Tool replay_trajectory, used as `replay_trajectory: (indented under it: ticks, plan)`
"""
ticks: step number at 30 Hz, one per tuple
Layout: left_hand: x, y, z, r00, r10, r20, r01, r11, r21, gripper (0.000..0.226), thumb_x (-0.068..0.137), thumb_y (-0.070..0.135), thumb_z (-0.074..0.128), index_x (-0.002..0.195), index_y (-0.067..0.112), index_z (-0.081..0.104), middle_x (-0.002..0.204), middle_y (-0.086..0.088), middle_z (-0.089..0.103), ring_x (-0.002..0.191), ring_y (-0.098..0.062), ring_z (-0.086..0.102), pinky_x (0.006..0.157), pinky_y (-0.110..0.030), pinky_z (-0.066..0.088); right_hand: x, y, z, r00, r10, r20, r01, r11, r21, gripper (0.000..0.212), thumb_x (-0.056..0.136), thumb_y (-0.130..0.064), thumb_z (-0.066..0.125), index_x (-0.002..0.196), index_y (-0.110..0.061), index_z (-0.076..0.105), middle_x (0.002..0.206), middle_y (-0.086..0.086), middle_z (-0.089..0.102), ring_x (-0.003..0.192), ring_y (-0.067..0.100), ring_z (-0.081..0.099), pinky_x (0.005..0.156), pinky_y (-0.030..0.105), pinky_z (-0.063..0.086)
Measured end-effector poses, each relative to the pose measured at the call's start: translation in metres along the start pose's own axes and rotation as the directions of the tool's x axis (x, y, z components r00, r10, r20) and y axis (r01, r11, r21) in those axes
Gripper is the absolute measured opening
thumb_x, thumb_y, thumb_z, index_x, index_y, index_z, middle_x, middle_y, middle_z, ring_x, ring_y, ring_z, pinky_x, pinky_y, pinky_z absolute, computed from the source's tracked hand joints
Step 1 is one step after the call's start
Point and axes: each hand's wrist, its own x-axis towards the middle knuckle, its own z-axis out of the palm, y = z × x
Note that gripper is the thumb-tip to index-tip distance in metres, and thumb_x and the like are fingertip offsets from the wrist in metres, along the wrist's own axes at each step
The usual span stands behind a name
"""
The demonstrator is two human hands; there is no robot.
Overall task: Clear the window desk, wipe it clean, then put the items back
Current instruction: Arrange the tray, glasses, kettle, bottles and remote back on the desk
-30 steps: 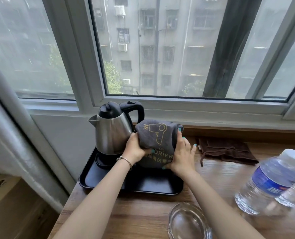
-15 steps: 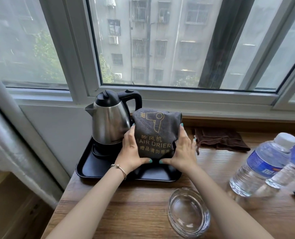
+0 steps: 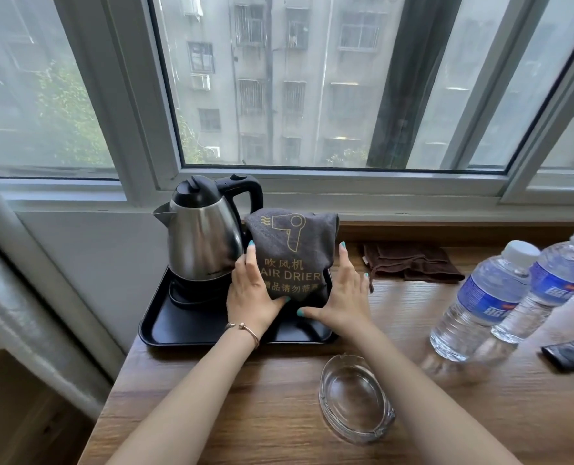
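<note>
Grey dryer bag [image 3: 290, 256] stands upright on the right part of black tray [image 3: 185, 327], just beside steel kettle [image 3: 202, 239], which sits on its base at tray's left. Bag touches or nearly touches kettle's side; gold "AIR DRIER" print and dryer icon face camera

Left hand [image 3: 250, 292] is open, cupped against bag's left edge, index finger up along the side, thumb pressed under the lower front. Wrist has a thin bracelet [image 3: 245, 328]. Right hand [image 3: 341, 300] is open with spread fingers; palm is by bag's right edge, thumb on tray at bag's bottom. Can't tell if right palm actually touches the bag. Neither hand wraps the bag

Tray is at the far left end of wooden desk [image 3: 279, 414], under window [image 3: 312, 78]. Brown cloth [image 3: 413, 263] lies folded at the back of desk, right of tray. Glass ashtray [image 3: 354, 397] is near front edge, between the forearms. Two water bottles [image 3: 480, 297] stand side by side at right, touching. Dark flat object [image 3: 572, 354] at right edge, cut off, can't identify
</note>
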Motion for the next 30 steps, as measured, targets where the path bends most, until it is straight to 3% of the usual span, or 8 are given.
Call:
replay_trajectory:
  ticks: [6, 11, 16, 24, 27, 30]
  plan:
    - [0.01, 0.006, 0.004, 0.999, -0.019, 0.038, 0.018, 0.999, 0.028, 0.126, 0.056, 0.04, 0.087, 0.151, 0.007, 0.01, 0.138, -0.016, 0.034, 0.125, -0.034, 0.041, 0.089, -0.044, 0.048, -0.015, 0.004, -0.007, 1.0, 0.031, -0.001, -0.031, 1.0, 0.004, 0.146, 0.056, -0.06, 0.087, 0.152, -0.029, -0.018, 0.161, -0.01, 0.002, 0.147, 0.019, 0.015, 0.121, 0.055, 0.011]
    - [0.01, 0.006, 0.004, 0.999, -0.008, 0.038, 0.007, 1.0, 0.008, 0.13, 0.053, 0.048, 0.087, 0.151, 0.009, 0.009, 0.143, -0.017, 0.03, 0.128, -0.034, 0.04, 0.088, -0.045, 0.05, -0.021, 0.0, -0.019, 1.0, -0.026, -0.002, 0.026, 1.0, 0.01, 0.134, 0.06, -0.056, 0.086, 0.154, -0.037, -0.007, 0.164, -0.011, 0.005, 0.151, 0.011, 0.008, 0.12, 0.057, 0.013]
    - [-0.002, -0.001, -0.007, 0.994, 0.098, 0.05, -0.098, 0.995, -0.007, 0.145, 0.048, 0.055, 0.087, 0.15, 0.027, -0.012, 0.158, -0.013, 0.004, 0.144, -0.029, 0.021, 0.111, -0.04, 0.033, -0.029, -0.004, -0.03, 0.999, -0.027, -0.027, 0.027, 0.999, 0.027, 0.132, 0.06, -0.055, 0.087, 0.147, -0.047, -0.011, 0.165, -0.009, 0.006, 0.151, 0.01, 0.008, 0.12, 0.056, 0.014]
    - [-0.012, 0.024, -0.023, 0.954, 0.277, 0.111, -0.27, 0.96, -0.076, 0.136, 0.055, 0.068, 0.076, 0.147, 0.041, -0.02, 0.157, 0.005, -0.024, 0.146, -0.012, -0.013, 0.121, -0.041, 0.01, -0.052, -0.002, -0.052, 0.992, -0.076, -0.099, 0.08, 0.996, 0.033, 0.128, 0.061, -0.054, 0.086, 0.147, -0.047, -0.008, 0.164, -0.008, 0.001, 0.15, 0.009, 0.004, 0.121, 0.051, 0.014]
    - [-0.019, 0.05, -0.02, 0.924, 0.347, 0.162, -0.327, 0.935, -0.138, 0.13, 0.061, 0.07, 0.071, 0.146, 0.042, -0.023, 0.157, 0.007, -0.027, 0.145, -0.009, -0.021, 0.121, -0.037, 0.003, -0.063, 0.005, -0.071, 0.978, -0.116, -0.172, 0.131, 0.988, 0.081, 0.125, 0.062, -0.054, 0.086, 0.148, -0.049, -0.005, 0.164, -0.009, -0.005, 0.148, 0.004, 0.002, 0.117, 0.033, 0.022]
    - [-0.026, 0.084, -0.015, 0.86, 0.449, 0.242, -0.37, 0.876, -0.31, 0.117, 0.069, 0.065, 0.069, 0.148, 0.041, -0.013, 0.16, 0.008, -0.014, 0.146, -0.004, -0.014, 0.12, -0.029, 0.003, -0.079, 0.018, -0.096, 0.956, -0.126, -0.264, 0.168, 0.976, 0.142, 0.117, 0.065, -0.042, 0.089, 0.151, -0.043, 0.009, 0.163, -0.007, 0.005, 0.149, -0.001, 0.003, 0.114, 0.013, 0.015]
